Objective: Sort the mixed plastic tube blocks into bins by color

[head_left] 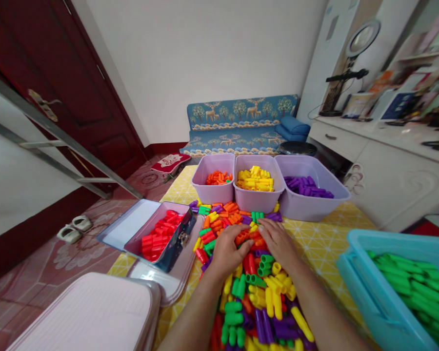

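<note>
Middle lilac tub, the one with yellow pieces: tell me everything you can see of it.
The middle lilac tub looks like opaque plastic, with smooth walls, rounded corners and a plain rim. It stands upright and open-topped, without a lid on, partly filled with yellow pieces. It sits close between two similar tubs, left and right, on the yellow tablecloth. Loose pieces crowd its front; whether they touch it is hard to tell.

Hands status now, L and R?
Left hand: half-curled at orange pieces; grip cannot be told.
Right hand: looks open over the pile; anything beneath is hidden.
</note>
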Motion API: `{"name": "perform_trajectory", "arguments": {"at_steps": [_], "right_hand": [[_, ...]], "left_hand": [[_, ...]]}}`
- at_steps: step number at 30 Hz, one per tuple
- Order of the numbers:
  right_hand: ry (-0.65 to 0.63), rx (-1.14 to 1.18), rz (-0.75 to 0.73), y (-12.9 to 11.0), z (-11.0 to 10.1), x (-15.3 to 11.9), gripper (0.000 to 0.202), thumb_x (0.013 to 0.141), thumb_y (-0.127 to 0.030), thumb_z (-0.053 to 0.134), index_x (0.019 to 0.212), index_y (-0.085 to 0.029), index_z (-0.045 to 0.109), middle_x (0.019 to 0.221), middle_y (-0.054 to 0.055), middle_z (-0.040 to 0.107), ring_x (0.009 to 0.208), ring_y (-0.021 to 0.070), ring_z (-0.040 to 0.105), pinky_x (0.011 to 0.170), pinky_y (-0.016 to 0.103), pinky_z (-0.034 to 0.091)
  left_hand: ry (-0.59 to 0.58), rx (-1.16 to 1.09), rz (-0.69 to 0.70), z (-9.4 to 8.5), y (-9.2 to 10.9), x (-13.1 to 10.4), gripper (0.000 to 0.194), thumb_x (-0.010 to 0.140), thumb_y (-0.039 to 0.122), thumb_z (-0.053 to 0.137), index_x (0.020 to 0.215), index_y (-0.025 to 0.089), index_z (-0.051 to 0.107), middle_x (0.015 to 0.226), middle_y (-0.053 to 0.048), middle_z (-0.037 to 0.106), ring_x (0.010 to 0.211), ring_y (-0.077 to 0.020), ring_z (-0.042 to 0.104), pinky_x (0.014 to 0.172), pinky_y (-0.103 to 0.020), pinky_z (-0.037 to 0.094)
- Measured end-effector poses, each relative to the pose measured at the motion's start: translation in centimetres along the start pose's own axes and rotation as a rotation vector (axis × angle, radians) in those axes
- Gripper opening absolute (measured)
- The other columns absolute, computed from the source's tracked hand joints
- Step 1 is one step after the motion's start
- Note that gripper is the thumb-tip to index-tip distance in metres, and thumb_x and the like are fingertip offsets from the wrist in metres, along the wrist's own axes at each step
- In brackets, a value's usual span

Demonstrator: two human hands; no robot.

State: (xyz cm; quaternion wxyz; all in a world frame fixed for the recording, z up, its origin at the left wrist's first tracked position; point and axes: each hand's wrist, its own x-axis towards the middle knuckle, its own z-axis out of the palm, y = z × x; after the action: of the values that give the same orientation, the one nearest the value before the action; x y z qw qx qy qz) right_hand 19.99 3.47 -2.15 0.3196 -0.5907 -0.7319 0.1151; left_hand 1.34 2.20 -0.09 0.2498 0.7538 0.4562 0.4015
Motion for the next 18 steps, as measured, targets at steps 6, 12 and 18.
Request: {"name": "perform_trajectory", "arguments": {"at_steps": [6,12,18], "right_hand": [[0.14,-0.022,-0.015,-0.9,-0.8,0.1,0.039,0.096,-0.038,0.033,0.111,-0.022,0.065,0.113,0.008,0.067,0.108,0.0247,0.055,0.098,0.039,0.039],[-0.052,-0.049,-0.006,0.3,0.7,0.4,0.053,0.094,-0.049,0.036,0.142,-0.026,0.043,0.148,0.006,0.043,0.129,0.0269,0.042,0.107,0.047,0.031],[-0.132,-0.194,0.002,-0.5,-0.2,2.0,0.053,0.095,-0.047,0.035,0.137,-0.018,0.049,0.138,0.013,0.053,0.126,0.0283,0.048,0.105,0.043,0.033]], "left_hand": [[0.005,-0.008,0.001,0.1,-0.2,0.0,0.032,0.08,0.028,0.066,0.112,0.023,0.065,0.113,-0.005,0.069,0.108,-0.0229,0.061,0.097,-0.038,0.046],[-0.003,0.009,0.012,0.0,-0.2,0.0,0.032,0.08,0.027,0.065,0.112,0.024,0.065,0.113,-0.005,0.069,0.107,-0.0233,0.062,0.096,-0.038,0.047],[0.001,0.011,0.006,0.1,-0.3,0.0,0.036,0.081,0.027,0.065,0.116,0.024,0.063,0.117,-0.005,0.068,0.109,-0.0236,0.061,0.097,-0.038,0.046]]}}
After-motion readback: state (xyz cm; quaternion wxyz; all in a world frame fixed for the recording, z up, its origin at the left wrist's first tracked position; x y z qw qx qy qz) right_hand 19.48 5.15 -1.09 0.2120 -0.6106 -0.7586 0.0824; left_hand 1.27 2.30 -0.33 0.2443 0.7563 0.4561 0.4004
